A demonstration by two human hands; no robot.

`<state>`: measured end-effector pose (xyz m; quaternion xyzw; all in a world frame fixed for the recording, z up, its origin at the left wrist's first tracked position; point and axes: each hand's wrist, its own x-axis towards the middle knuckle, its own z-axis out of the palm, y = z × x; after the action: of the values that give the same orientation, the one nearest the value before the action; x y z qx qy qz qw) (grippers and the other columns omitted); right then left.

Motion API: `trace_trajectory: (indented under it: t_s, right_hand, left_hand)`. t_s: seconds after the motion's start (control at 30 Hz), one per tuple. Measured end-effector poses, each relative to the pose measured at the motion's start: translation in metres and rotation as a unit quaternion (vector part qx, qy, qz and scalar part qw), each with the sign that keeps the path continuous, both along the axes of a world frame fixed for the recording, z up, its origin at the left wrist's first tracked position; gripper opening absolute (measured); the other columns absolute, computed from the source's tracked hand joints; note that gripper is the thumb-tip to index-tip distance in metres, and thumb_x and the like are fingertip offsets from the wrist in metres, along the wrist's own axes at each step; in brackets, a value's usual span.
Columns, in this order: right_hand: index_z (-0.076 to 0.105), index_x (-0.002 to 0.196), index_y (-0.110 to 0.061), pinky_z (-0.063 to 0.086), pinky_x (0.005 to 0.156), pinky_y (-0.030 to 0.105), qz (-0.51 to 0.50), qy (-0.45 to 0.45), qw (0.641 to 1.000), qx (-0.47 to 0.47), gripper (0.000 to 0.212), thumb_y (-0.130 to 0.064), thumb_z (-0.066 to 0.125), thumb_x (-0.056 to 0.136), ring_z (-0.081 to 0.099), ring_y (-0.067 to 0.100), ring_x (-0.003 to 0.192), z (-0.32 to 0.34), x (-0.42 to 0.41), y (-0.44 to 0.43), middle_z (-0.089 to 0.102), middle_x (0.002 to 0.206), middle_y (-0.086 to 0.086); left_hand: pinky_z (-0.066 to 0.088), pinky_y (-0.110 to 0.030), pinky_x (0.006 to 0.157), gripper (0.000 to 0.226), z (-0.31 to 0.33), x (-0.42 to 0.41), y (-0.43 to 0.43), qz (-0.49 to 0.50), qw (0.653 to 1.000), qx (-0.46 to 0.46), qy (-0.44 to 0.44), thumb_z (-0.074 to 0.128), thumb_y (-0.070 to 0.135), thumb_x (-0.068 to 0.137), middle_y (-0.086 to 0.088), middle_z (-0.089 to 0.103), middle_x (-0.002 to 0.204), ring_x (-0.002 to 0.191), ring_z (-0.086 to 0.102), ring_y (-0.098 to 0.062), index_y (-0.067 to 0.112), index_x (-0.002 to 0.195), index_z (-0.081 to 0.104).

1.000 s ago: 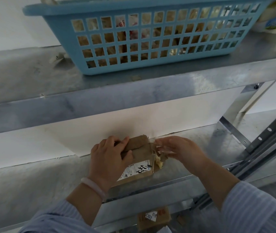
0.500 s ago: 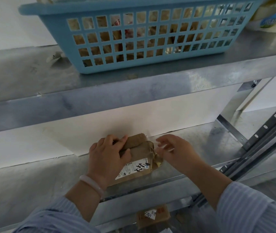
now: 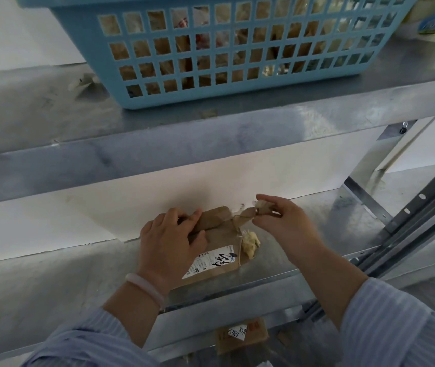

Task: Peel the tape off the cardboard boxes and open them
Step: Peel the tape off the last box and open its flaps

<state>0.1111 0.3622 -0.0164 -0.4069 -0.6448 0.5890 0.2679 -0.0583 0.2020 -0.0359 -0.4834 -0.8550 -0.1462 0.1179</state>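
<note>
Two metal shelves are seen: an upper shelf across the top half and a lower shelf beneath it. A blue basket is set on the upper shelf at 12 o'clock, and brown packets are visible through its lattice.

The left hand is laid on the 9 o'clock side of a box. Its fingers are curled over the box's far edge and its thumb is pressed on the top. The right hand is held at the box's 2 o'clock, above the shelf.

The box is laid flat on the lower shelf, just below centre and near the front edge. A second box is seen at 6 o'clock on a level below, partly hidden by the shelf's front lip.

A strip of tape is pinched between the right thumb and fingertips and is stretched back to the box's far right corner. A white label with black marks is stuck on the box top toward 5 o'clock. A pale crumpled wad is lying just beside the box at its 3 o'clock. A pale bracelet is worn on the left wrist.
</note>
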Motion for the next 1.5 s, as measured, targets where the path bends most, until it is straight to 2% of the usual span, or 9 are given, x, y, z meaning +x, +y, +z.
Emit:
trace_trajectory:
  t_s: [0.13, 0.23, 0.33, 0.47, 0.6, 0.77, 1.03, 1.33, 1.5]
  right_hand:
    - [0.068, 0.117, -0.025, 0.051, 0.100, 0.034, 0.036, 0.118, 0.986, -0.116, 0.031, -0.014, 0.066, 0.088, 0.069, 0.012, 0.101, 0.014, -0.015, -0.004, 0.072, 0.107, -0.001]
    - [0.062, 0.110, -0.036, 0.052, 0.086, 0.016, 0.040, 0.029, 0.995, 0.081, 0.030, -0.024, 0.075, 0.085, 0.067, -0.001, 0.096, 0.021, -0.020, -0.004, 0.067, 0.107, -0.014]
    - [0.063, 0.091, -0.030, 0.056, 0.080, 0.024, 0.036, 0.008, 0.985, 0.167, 0.024, -0.023, 0.081, 0.078, 0.069, 0.003, 0.086, 0.025, -0.026, -0.009, 0.070, 0.094, -0.011]
    - [0.074, 0.098, -0.024, 0.043, 0.079, 0.012, 0.106, -0.135, 0.928, 0.330, 0.014, -0.031, 0.063, 0.092, 0.061, 0.004, 0.094, 0.016, -0.031, -0.008, 0.068, 0.104, -0.011]
    - [0.064, 0.125, -0.029, 0.036, 0.093, 0.018, 0.196, -0.191, 0.919, 0.283, 0.030, -0.034, 0.051, 0.098, 0.052, 0.005, 0.116, 0.014, -0.024, -0.003, 0.062, 0.125, -0.011]
    - [0.065, 0.122, -0.026, 0.048, 0.093, 0.030, 0.258, -0.268, 0.878, 0.302, 0.032, -0.032, 0.065, 0.090, 0.060, 0.015, 0.104, 0.016, -0.022, 0.004, 0.062, 0.115, -0.005]
    - [0.059, 0.083, -0.022, 0.040, 0.066, 0.019, 0.190, -0.218, 0.898, 0.331, 0.013, -0.030, 0.069, 0.087, 0.052, 0.005, 0.075, 0.007, -0.012, -0.002, 0.059, 0.085, -0.008]
    - [0.061, 0.091, -0.020, 0.043, 0.057, 0.009, 0.050, -0.099, 0.981, 0.160, 0.004, -0.017, 0.062, 0.094, 0.060, -0.007, 0.066, -0.026, 0.008, -0.029, 0.066, 0.074, -0.010]
    - [0.058, 0.085, -0.023, 0.056, 0.070, 0.032, 0.003, -0.059, 0.995, 0.082, 0.012, -0.016, 0.062, 0.094, 0.064, 0.023, 0.079, -0.040, 0.013, -0.038, 0.066, 0.081, 0.006]
  left_hand:
    - [0.047, -0.038, 0.079, 0.054, -0.002, -0.001, 0.000, 0.001, 1.000, -0.006, 0.005, 0.036, 0.056, 0.084, 0.005, 0.060, 0.102, 0.089, 0.059, -0.019, 0.031, 0.123, 0.064]
    - [0.047, -0.037, 0.080, 0.054, -0.002, -0.001, 0.000, 0.000, 1.000, -0.009, 0.005, 0.035, 0.056, 0.084, 0.005, 0.059, 0.102, 0.090, 0.059, -0.019, 0.032, 0.124, 0.063]
    - [0.047, -0.038, 0.080, 0.054, -0.001, -0.001, 0.000, -0.001, 1.000, -0.004, 0.004, 0.036, 0.055, 0.084, 0.005, 0.060, 0.102, 0.090, 0.059, -0.020, 0.032, 0.123, 0.064]
    - [0.048, -0.038, 0.080, 0.054, -0.001, -0.001, -0.001, -0.004, 1.000, -0.013, 0.005, 0.035, 0.055, 0.084, 0.005, 0.059, 0.103, 0.091, 0.059, -0.019, 0.032, 0.124, 0.063]
    - [0.049, -0.039, 0.079, 0.053, -0.001, 0.000, 0.000, -0.002, 1.000, 0.000, 0.001, 0.037, 0.055, 0.083, 0.005, 0.060, 0.101, 0.088, 0.060, -0.021, 0.031, 0.122, 0.065]
    - [0.049, -0.039, 0.079, 0.054, -0.001, 0.000, 0.000, -0.005, 1.000, -0.002, 0.003, 0.037, 0.055, 0.083, 0.004, 0.059, 0.101, 0.088, 0.060, -0.021, 0.031, 0.123, 0.064]
    - [0.046, -0.040, 0.084, 0.058, 0.001, 0.000, 0.000, 0.002, 1.000, -0.018, -0.016, 0.032, 0.058, 0.082, 0.005, 0.059, 0.105, 0.094, 0.059, -0.021, 0.034, 0.126, 0.061]
    - [0.044, -0.038, 0.084, 0.059, 0.001, 0.001, 0.001, 0.007, 0.999, -0.031, -0.019, 0.029, 0.058, 0.083, 0.006, 0.058, 0.107, 0.096, 0.057, -0.020, 0.035, 0.128, 0.060]
    - [0.044, -0.039, 0.085, 0.059, 0.001, -0.001, 0.000, 0.002, 0.999, -0.026, -0.024, 0.030, 0.057, 0.082, 0.006, 0.059, 0.107, 0.097, 0.057, -0.020, 0.036, 0.128, 0.060]
